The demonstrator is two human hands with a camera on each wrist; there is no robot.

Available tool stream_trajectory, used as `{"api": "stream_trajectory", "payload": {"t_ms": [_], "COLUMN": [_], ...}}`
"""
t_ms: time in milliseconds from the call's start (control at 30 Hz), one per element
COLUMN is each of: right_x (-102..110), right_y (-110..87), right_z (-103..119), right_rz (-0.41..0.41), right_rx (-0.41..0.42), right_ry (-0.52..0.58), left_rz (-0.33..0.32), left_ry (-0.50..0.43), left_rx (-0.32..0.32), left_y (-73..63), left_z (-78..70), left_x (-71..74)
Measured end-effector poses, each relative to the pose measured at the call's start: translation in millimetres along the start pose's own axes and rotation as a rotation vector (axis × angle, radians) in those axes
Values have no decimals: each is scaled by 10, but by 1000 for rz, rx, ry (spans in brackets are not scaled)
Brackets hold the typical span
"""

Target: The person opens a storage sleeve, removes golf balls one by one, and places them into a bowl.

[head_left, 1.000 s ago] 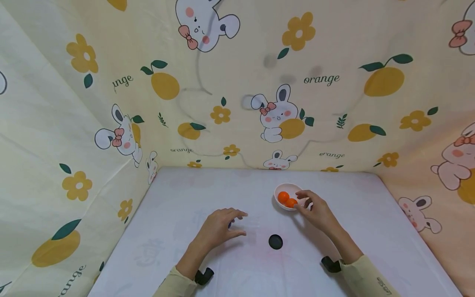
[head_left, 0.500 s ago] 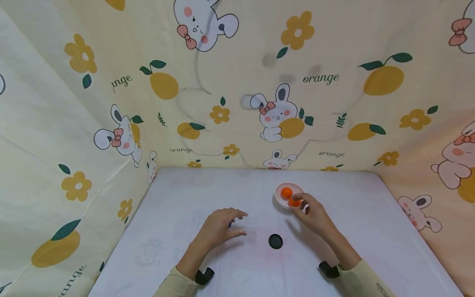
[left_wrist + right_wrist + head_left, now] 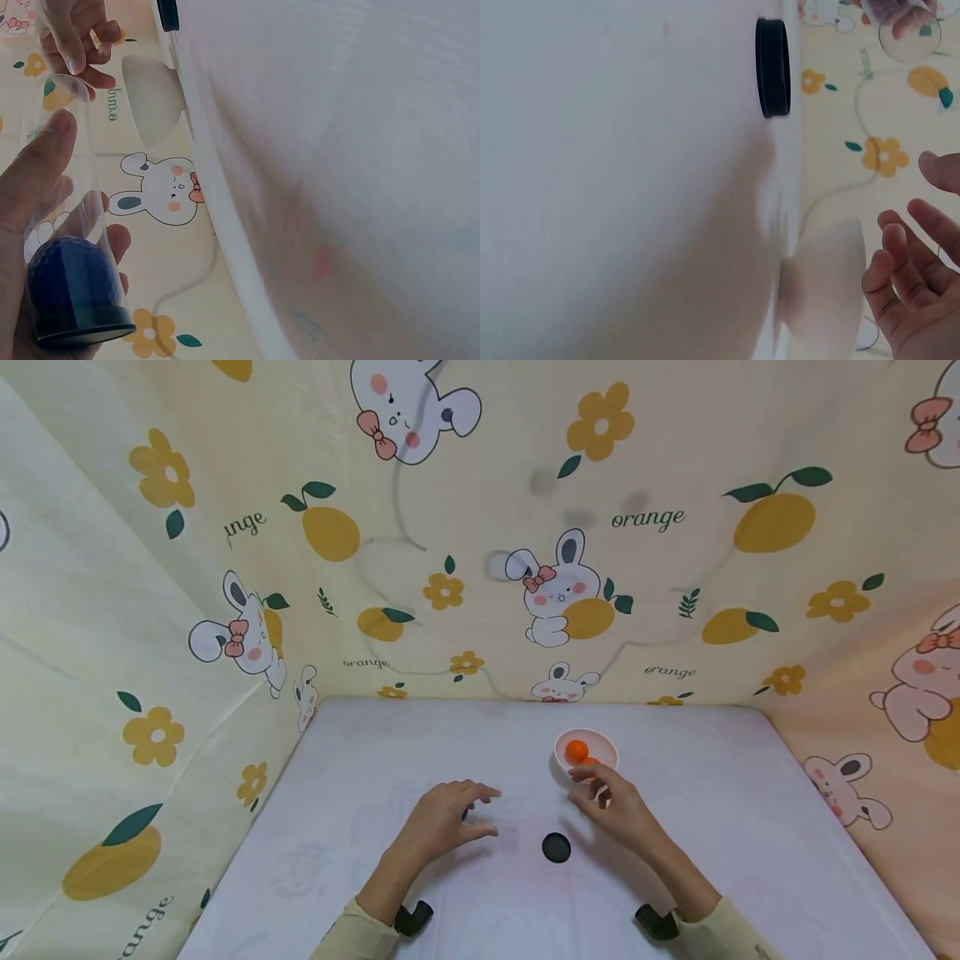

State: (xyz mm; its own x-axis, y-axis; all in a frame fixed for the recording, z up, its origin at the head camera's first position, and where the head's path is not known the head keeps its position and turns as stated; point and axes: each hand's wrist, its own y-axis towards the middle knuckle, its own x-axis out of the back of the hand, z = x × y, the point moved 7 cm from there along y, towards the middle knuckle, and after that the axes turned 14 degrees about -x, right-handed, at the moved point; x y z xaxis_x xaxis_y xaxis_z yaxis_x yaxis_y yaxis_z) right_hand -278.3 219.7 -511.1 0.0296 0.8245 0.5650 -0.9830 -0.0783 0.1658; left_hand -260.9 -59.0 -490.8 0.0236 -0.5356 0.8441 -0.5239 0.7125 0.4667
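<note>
My left hand grips a clear plastic tube, which lies sideways with its mouth toward the right hand. A dark blue dimpled ball sits at the black-capped end of the tube. My right hand hovers just in front of the white bowl, fingers loosely bent; in the right wrist view no object shows between thumb and fingers. Two orange balls lie in the bowl: the rear ball is plain to see, and the front ball is partly covered by the right fingers.
A round black cap lies on the white-covered table between the two hands. Printed cloth with rabbits and oranges walls the table at the back and both sides. Black wrist mounts hang below both forearms.
My right hand has drawn away from over the bowl, leftward and toward the front. The left hand and its tube have stayed in place. Both orange balls are still in the bowl.
</note>
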Motion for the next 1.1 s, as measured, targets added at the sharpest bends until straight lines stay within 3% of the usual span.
{"api": "stream_trajectory", "payload": {"t_ms": [167, 700, 1100], "right_x": [-88, -348, -461], "right_y": [-25, -119, -198], "right_z": [-12, 104, 215], "right_rz": [43, 195, 257], "right_rx": [-75, -123, -31], "right_ry": [-1, 43, 110], "left_rz": [2, 12, 20], "left_ry": [2, -31, -5], "left_rx": [2, 6, -19], "left_y": [5, 29, 44], "left_z": [-1, 0, -15], "left_x": [2, -26, -18]}}
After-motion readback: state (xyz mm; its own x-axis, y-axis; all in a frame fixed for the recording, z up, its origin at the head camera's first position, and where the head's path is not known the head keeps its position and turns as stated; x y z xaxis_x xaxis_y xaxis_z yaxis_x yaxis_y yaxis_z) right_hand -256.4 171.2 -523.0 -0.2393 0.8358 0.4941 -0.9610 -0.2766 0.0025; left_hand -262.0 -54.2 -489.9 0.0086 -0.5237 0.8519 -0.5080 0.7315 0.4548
